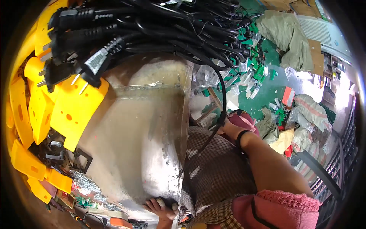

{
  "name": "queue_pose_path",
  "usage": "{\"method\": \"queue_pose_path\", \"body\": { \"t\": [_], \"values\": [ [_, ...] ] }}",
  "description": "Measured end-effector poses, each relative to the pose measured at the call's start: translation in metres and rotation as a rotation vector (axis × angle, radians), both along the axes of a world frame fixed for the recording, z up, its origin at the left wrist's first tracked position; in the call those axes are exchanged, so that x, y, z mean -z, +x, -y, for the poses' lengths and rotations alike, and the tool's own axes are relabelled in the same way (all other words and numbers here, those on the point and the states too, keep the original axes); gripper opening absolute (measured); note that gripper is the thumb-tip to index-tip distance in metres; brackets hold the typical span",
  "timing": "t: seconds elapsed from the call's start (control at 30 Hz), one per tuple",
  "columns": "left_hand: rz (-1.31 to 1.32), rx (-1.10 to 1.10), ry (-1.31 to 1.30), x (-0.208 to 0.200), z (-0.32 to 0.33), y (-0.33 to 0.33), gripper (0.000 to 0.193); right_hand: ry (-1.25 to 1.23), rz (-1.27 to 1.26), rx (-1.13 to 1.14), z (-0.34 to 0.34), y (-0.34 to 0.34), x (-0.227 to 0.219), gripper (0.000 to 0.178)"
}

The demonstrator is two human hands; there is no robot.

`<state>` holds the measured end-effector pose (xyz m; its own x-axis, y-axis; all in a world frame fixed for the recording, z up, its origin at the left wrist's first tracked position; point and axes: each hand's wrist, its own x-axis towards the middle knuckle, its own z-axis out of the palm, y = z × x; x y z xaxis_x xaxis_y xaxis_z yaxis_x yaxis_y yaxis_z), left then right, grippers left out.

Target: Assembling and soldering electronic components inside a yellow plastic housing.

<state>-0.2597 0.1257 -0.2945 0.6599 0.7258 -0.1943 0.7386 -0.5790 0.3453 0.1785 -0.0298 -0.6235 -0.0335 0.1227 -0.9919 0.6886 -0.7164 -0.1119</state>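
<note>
with the left hand (162,209) spread empty at lower centre, ease the dangling black cord (223,91) gently; whether the right hand (228,128) grips it is unclear.

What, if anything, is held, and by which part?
The left hand holds nothing; whether the right hand grips the black cable near it cannot be told.

The bare tabletop (122,129) in the middle of the frame leaves free passage. Bundled black cables (164,28) obstruct the top, yellow pieces (82,105) the left; 1 hanging cable (224,91) crosses right of centre; the left hand (162,208) occupies the lower edge.
</note>
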Motion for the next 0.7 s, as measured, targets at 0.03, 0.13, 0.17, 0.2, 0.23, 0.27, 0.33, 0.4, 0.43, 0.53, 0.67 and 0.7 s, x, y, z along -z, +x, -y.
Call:
{"method": "queue_pose_path", "body": {
  "t": [0.03,0.13,0.17,0.2,0.23,0.27,0.33,0.4,0.43,0.53,0.67,0.7],
  "values": [
    [0.048,0.001,-0.01,0.007,0.001,0.008,0.079,-0.084,0.029,-0.119,0.028,0.025,0.011,0.051],
    [-0.074,0.016,0.026,-0.013,-0.001,-0.019,0.08,-0.251,-0.128,-0.458,-0.015,-0.061,0.029,0.043],
    [-0.07,0.013,0.027,-0.014,-0.005,-0.016,0.079,-0.318,-0.144,-0.576,-0.028,-0.068,0.011,0.041],
    [-0.092,0.031,0.0,-0.017,-0.008,-0.012,0.077,-0.32,-0.149,-0.57,-0.029,-0.071,0.005,0.041],
    [-0.077,0.035,-0.003,-0.017,-0.008,-0.005,0.077,-0.235,-0.117,-0.612,-0.024,-0.065,-0.005,0.041],
    [-0.066,0.036,0.009,-0.011,-0.007,0.003,0.077,-0.159,-0.068,-0.65,-0.017,-0.052,-0.013,0.041],
    [-0.112,0.045,0.031,-0.012,-0.006,-0.007,0.076,-0.133,-0.145,-0.785,-0.051,-0.076,-0.038,0.043],
    [-0.086,0.057,0.0,-0.008,-0.007,0.0,0.077,-0.165,0.024,-0.707,-0.055,-0.082,-0.049,0.042],
    [-0.067,0.052,-0.024,-0.008,-0.008,0.002,0.077,-0.181,0.157,-0.633,-0.051,-0.089,-0.05,0.041],
    [0.073,0.029,-0.044,-0.001,-0.008,0.029,0.081,0.024,0.453,-0.754,0.005,-0.058,-0.037,0.042],
    [-0.087,0.0,-0.023,-0.011,-0.01,-0.002,0.08,-0.115,0.171,-0.739,-0.081,-0.16,-0.054,0.042],
    [-0.094,0.002,-0.013,-0.011,-0.011,-0.005,0.079,-0.089,0.099,-0.766,-0.093,-0.177,-0.059,0.041]
  ]
}}
